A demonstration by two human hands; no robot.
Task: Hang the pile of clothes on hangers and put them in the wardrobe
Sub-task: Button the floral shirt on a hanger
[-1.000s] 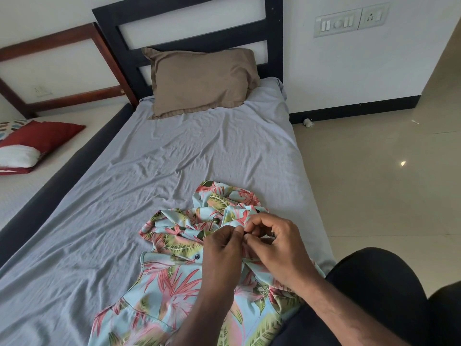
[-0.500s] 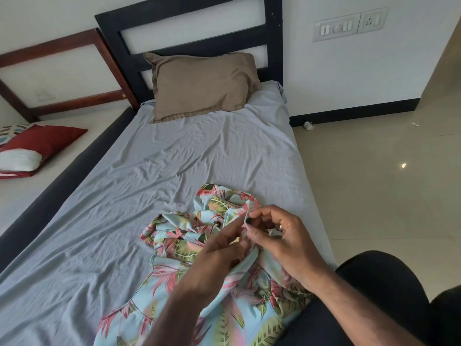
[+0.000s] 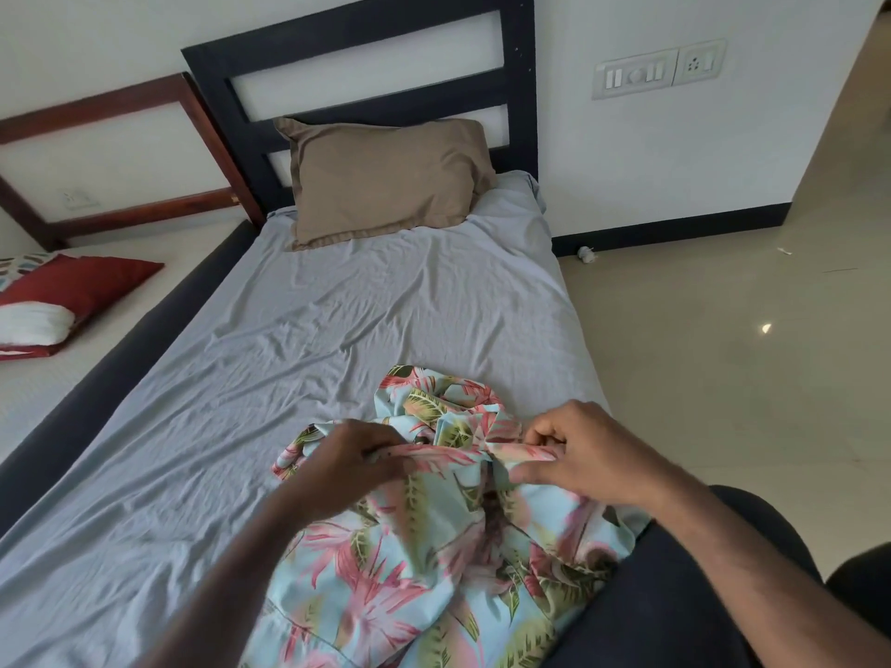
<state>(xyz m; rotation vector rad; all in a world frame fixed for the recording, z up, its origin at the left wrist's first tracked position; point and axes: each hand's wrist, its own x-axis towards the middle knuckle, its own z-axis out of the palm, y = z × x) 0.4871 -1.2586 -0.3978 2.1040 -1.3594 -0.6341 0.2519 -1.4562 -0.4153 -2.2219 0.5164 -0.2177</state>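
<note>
Currently both hands on the pale-blue tropical-print shirt (image 3: 410, 561), near end of the bed.

Left hand (image 3: 347, 467) and right hand (image 3: 586, 453) each pinch the shirt's top edge, fabric stretched between them; rest of shirt bunched on the wrinkled grey bedsheet (image 3: 289, 368) and draped against the person's dark trouser leg (image 3: 675, 605). No hanger in shot. Further up: tan rectangular pillow (image 3: 385, 178) leaning on the black slatted headboard (image 3: 361, 74). Left: second bed with brown wooden headboard (image 3: 120, 151), red cushion (image 3: 82, 282) on it. Right: glossy beige tile floor (image 3: 723, 378), white wall with grey switch panel (image 3: 658, 69).
</note>
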